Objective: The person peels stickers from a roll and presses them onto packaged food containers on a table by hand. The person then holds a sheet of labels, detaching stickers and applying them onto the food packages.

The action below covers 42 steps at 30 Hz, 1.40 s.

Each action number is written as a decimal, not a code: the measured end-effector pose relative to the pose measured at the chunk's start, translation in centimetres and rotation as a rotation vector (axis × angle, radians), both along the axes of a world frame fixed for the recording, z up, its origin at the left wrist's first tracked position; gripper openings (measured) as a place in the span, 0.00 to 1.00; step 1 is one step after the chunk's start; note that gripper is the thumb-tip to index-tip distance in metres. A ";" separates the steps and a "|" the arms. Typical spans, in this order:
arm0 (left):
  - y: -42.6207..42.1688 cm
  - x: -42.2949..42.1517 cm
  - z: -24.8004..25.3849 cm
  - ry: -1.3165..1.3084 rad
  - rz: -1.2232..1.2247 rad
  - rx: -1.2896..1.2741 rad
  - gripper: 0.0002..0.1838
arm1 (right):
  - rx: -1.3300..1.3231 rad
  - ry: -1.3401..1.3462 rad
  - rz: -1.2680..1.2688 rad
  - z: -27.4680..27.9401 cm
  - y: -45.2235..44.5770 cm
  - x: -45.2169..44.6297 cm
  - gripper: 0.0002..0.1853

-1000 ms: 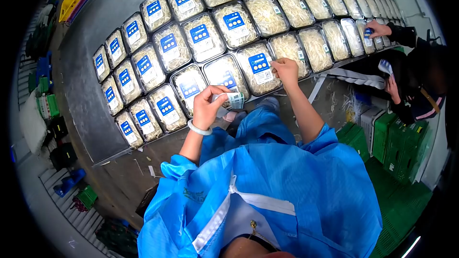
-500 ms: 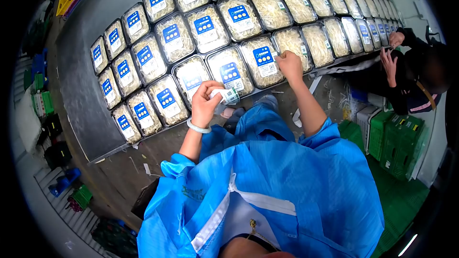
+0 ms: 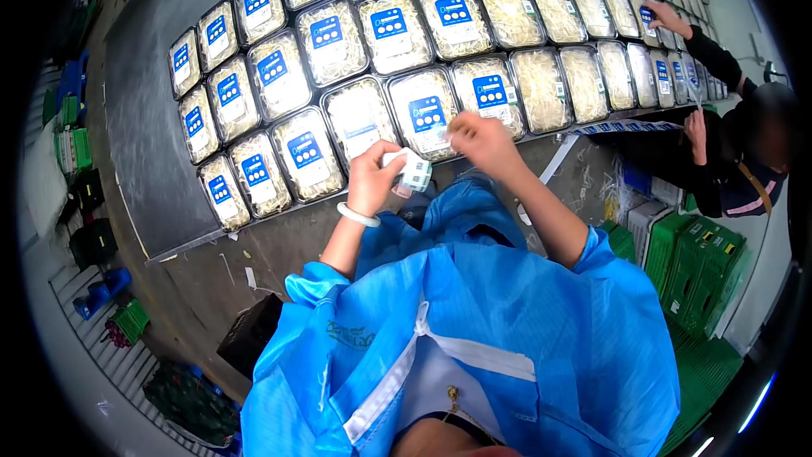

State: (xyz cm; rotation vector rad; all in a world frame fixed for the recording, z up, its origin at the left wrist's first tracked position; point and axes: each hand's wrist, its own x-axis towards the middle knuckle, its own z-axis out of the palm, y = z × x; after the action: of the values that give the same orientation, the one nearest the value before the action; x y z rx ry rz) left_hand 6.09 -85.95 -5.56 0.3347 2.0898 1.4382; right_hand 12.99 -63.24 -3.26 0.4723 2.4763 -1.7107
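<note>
My left hand (image 3: 370, 184), with a pale bangle at its wrist, pinches a strip of small white-and-green stickers (image 3: 416, 173) just off the table's front edge. My right hand (image 3: 486, 145) is raised to the right of the strip, fingers curled and fingertips smeared by motion; whether they hold anything is unclear. Behind it sits a clear-lidded tray of bean sprouts (image 3: 491, 95) with a blue-and-white label and a small green-edged sticker on its right. A similar blue-labelled tray (image 3: 423, 110) lies closest beyond the strip.
Rows of packed sprout trays (image 3: 457, 21) cover much of the metal table (image 3: 139, 118). At right a co-worker's hand (image 3: 668, 19) holds a blue label over the trays, the other hand (image 3: 695, 134) lower. Green crates (image 3: 698, 267) stand on the floor at right.
My right hand has moved left, off the tray's label toward the sticker strip. My left hand keeps the strip. The co-worker's one hand has reached to a farther row. The view has shifted slightly.
</note>
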 end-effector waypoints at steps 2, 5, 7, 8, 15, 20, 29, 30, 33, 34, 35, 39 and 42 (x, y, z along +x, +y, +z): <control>-1.3 -0.7 -0.3 -0.136 0.065 0.106 0.04 | -0.346 -0.187 -0.472 -2.1 0.9 -0.9 0.08; -2.1 -1.4 -0.1 -0.111 0.055 0.215 0.04 | -0.401 -0.256 -0.543 -6.2 0.9 -1.2 0.08; -2.4 -1.6 0.8 -0.113 0.059 0.259 0.04 | -0.219 -0.276 -0.536 -6.0 -0.2 -1.6 0.09; -2.3 -1.6 1.1 -0.113 0.069 0.290 0.05 | -0.125 -0.284 -0.533 -5.9 -0.5 -1.8 0.09; -1.4 -1.7 0.9 -0.089 0.077 0.251 0.07 | 0.519 -0.238 -0.119 -2.0 0.2 -3.5 0.21; 0.1 -2.2 2.5 -0.052 -0.001 0.174 0.07 | 0.238 0.222 0.363 2.6 -3.0 -3.9 0.15; -3.5 -6.0 3.1 0.095 0.217 -0.016 0.03 | -0.126 -0.007 -0.318 -0.7 5.4 -9.5 0.10; -4.7 -6.9 3.6 0.078 0.323 0.001 0.03 | -0.109 -0.024 -0.537 -0.7 7.7 -10.9 0.12; -6.0 -9.8 7.9 0.145 0.521 0.300 0.01 | 0.075 -0.067 -0.573 -6.2 13.9 -13.4 0.14; -6.3 -10.7 8.9 0.192 0.535 0.396 0.02 | 0.144 -0.121 -0.562 -6.7 14.5 -14.3 0.14; -6.4 -11.4 10.2 0.217 0.538 0.414 0.02 | 0.195 -0.170 -0.559 -7.3 14.7 -14.8 0.13; -4.8 -13.7 11.4 0.214 0.491 0.430 0.03 | 0.528 -0.276 -0.473 -7.1 14.0 -16.4 0.12; -2.1 -14.8 10.9 0.062 0.503 0.352 0.01 | 0.699 -0.293 -0.326 -5.4 14.1 -17.0 0.15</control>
State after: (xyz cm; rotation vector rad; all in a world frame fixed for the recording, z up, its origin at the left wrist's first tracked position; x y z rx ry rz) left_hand -8.73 -88.02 5.34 -0.0241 2.0514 2.1225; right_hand -4.02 -49.18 -8.68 1.1393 2.8048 -0.6948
